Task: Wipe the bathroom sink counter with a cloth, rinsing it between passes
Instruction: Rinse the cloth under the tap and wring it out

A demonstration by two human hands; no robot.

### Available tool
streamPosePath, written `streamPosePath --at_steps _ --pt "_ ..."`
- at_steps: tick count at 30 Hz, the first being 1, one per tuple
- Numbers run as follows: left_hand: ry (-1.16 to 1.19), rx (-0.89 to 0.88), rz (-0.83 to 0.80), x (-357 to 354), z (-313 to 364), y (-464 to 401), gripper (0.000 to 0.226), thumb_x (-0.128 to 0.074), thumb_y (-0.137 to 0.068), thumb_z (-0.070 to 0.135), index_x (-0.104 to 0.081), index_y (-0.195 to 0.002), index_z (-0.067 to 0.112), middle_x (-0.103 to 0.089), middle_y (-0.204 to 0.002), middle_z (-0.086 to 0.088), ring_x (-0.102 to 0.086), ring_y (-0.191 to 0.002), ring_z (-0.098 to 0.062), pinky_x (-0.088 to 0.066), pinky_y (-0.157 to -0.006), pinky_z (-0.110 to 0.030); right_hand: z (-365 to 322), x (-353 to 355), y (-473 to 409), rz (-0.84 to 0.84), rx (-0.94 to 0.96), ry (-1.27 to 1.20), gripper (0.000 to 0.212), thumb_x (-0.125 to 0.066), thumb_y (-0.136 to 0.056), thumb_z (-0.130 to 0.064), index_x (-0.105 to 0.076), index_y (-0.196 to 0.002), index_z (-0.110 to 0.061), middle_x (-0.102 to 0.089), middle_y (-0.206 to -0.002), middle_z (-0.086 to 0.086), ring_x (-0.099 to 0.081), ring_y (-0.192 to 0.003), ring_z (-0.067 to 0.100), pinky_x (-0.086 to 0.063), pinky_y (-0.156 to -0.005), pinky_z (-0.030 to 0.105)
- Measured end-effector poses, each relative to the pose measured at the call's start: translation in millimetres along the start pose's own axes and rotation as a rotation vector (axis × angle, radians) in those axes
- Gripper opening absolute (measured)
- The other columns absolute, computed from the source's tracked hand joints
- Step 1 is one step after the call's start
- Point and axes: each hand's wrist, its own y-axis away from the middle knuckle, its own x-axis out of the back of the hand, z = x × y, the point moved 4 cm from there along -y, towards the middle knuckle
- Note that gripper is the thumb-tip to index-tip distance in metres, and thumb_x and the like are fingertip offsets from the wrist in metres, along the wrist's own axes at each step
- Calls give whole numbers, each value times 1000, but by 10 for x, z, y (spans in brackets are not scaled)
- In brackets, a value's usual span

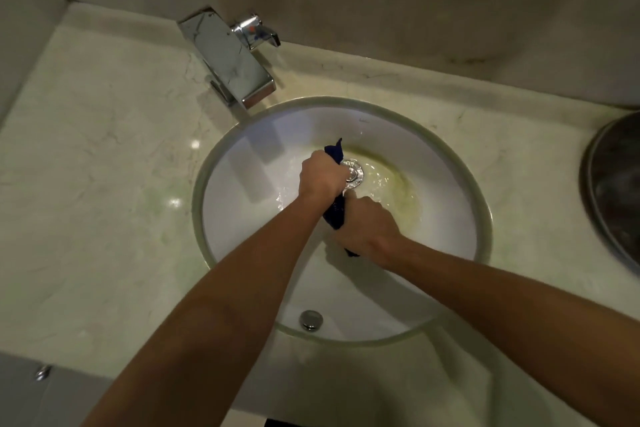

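We see the pale marble counter around the round white sink, the chrome faucet at its far left rim. Over the basin, near the drain, our left hand and right hand both clench the twisted dark blue cloth between them

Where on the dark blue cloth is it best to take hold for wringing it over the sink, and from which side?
Grip the cloth at its two ends, from above, as the left hand and right hand do now. It is twisted into a narrow roll over the sink bowl, so opposite fists on the ends can likely twist it, leaving the short middle free.
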Motion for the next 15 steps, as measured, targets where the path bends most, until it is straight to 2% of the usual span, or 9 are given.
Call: streamPosePath --at_steps 3,6,8,12,15 --pt "-44 -27 18 83 50 -27 14 -63 -86 13 -58 -97 7 -64 -98 -11 -63 -81 -27 -48 -64 -33 -100 -34 65 7 -51 -95 48 -70 -79 -22 -46 -118 -10 -55 -93 6 -64 -89 30 -47 -65 36" --pt "-86 -8 38 167 -15 -60 12 -64 -87 14 -57 -95 9 -62 -96 -10 -61 -81 -28 -49 -67 -34 -232 -103 135 -59 -73 -222 55 -75 -77 -21 -44 -121 -7 -59 -103 11 -60 -90 28 -46 -65 34" --pt "-95 25 32 199 -93 -49 12 -64 -89 15 -56 -95 9 -61 -95 -10 -60 -82 -29 -48 -68 -33 -298 -105 178 -91 -28 -157 56 -73 -80 -19 -42 -124 -4 -55 -102 11 -56 -89 29 -41 -66 34" --pt "-84 78 -7 167 -201 -20 9 -61 -90 13 -55 -95 9 -58 -94 -9 -58 -82 -27 -45 -69 -33 -346 -41 255 -28 31 64 49 -69 -86 -18 -43 -125 -6 -55 -102 10 -61 -102 31 -37 -70 34" --pt "-49 110 -38 134 -225 -8 13 -60 -92 15 -55 -101 6 -59 -97 -9 -56 -85 -26 -44 -72 -32 -328 -28 307 1 49 113 44 -68 -86 -19 -45 -121 -7 -54 -98 8 -62 -99 29 -37 -69 33"
